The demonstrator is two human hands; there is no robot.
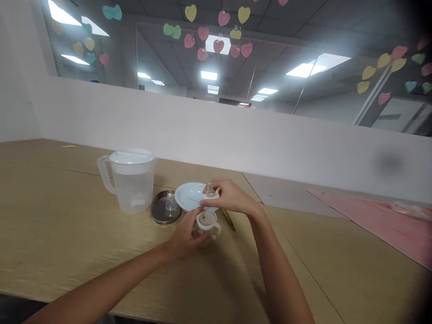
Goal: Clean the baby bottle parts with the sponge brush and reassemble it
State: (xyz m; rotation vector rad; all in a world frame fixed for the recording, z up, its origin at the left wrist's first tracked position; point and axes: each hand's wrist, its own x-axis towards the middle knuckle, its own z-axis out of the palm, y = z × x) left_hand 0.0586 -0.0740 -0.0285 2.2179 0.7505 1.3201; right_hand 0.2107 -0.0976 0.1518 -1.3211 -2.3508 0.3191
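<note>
A clear baby bottle with a white collar and side handles stands upright on the table, its top open. My left hand is wrapped round its left side. Just above the bottle, my right hand grips a clear bottle nipple set in a white ring, apart from the bottle's mouth. Behind both hands lies a pale blue plate, partly hidden by them. To the left, a round dark metal tray bears a small clear cap.
A lidded translucent pitcher stands behind the tray at left. A thin green item lies right of the bottle. A pink mat covers part of the right side. A white wall with a window above runs along the back.
</note>
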